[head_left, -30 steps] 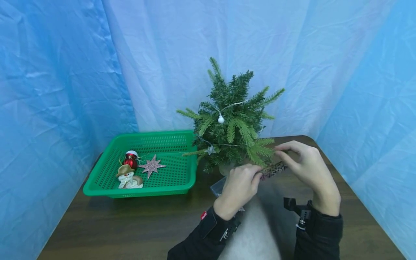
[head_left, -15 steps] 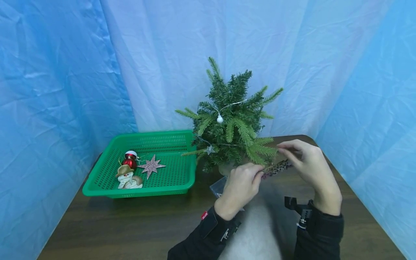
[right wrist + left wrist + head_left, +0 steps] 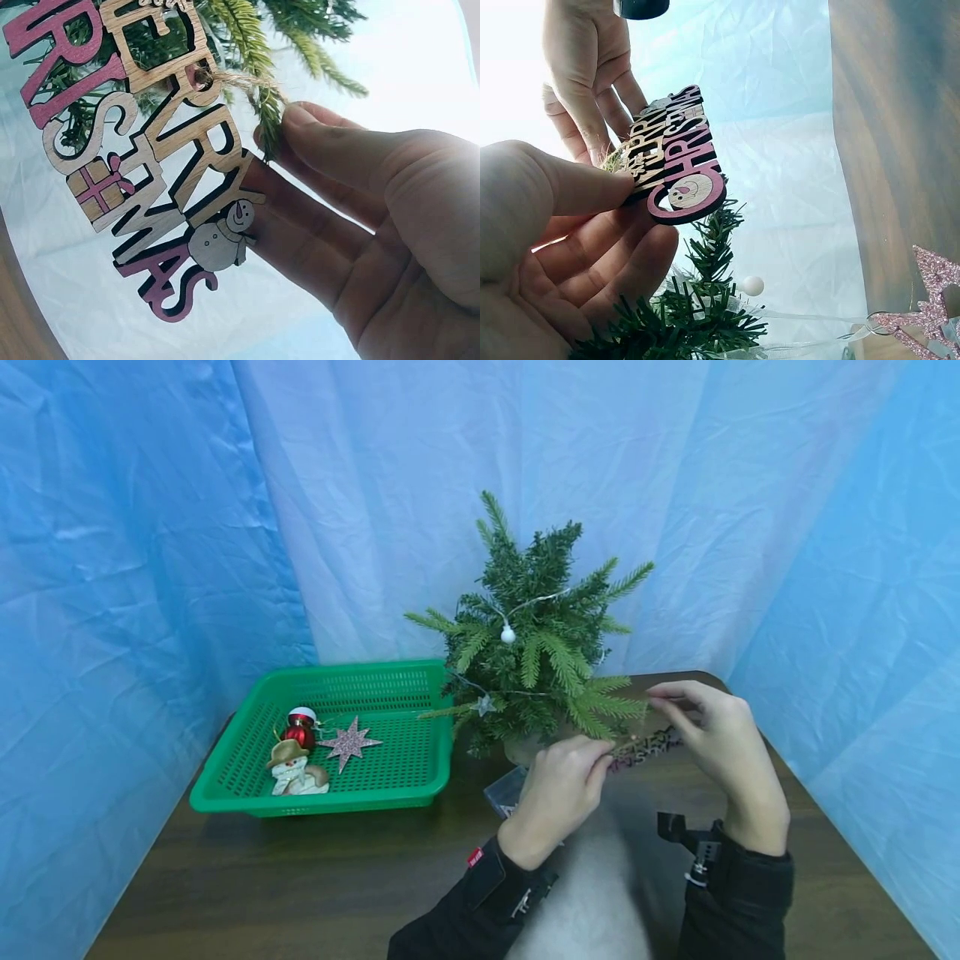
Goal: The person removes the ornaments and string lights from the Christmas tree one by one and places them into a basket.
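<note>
A wooden "Merry Christmas" sign ornament (image 3: 682,150) with pink and natural letters is held in the air at the front right of a small artificial Christmas tree (image 3: 540,635). My left hand (image 3: 562,789) pinches the sign's left end between thumb and fingers. From the sign, a twine loop (image 3: 247,81) runs to a green branch tip (image 3: 270,124). My right hand (image 3: 720,735) pinches at that tip with thumb and index finger, its other fingers behind the sign's snowman end. How the twine lies between those fingertips is hidden.
Left of the tree, a green basket (image 3: 322,808) holds a red ornament (image 3: 298,737), a snowman figure (image 3: 298,777) and a glittery star (image 3: 351,743). A clear plastic box (image 3: 504,790) lies partly under my left hand. String lights with a white bulb (image 3: 507,633) wrap the tree.
My right hand has shifted slightly right, away from the trunk. The sign and my left hand have edged right with it.
</note>
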Available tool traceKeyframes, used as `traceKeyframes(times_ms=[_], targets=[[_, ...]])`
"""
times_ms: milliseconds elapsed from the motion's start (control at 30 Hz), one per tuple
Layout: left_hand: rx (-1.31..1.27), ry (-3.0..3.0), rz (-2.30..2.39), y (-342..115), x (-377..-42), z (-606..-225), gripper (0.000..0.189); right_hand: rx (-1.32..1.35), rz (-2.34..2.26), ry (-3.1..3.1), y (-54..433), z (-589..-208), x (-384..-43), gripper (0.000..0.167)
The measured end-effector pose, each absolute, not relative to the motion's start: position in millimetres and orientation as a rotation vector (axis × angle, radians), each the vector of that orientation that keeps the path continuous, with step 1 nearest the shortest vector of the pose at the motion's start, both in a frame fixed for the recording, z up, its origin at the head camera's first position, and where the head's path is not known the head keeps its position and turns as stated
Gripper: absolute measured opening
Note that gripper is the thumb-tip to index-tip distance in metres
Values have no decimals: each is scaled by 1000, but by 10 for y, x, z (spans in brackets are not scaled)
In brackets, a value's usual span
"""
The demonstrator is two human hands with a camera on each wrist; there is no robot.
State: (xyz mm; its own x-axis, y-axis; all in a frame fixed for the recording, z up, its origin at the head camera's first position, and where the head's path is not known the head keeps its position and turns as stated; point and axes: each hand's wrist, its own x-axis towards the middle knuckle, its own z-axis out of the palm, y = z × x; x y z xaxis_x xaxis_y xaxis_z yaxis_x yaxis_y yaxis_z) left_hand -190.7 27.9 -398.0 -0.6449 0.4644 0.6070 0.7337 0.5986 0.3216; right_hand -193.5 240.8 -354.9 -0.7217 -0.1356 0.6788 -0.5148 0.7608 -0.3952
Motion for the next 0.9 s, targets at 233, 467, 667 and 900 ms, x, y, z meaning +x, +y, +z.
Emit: traceKeyframes(times_ms=[233, 467, 667, 900], targets=[[-958, -2357, -762, 288, -1905, -3991, 20, 482, 776, -2305, 2418, -3544, -1930, 19], [-969, -2337, -768, 309, -1896, -4001, 20, 450, 766, -2337, 2443, -3545, -1921, 19], [-989, -2312, -763, 343, -1888, -4038, 20, 448, 775, -2358, 2460, -3546, -1915, 18], [-981, -2318, -718, 359, -1874, -4065, 20, 475, 820, -2350, 2468, -3567, -1924, 19]])
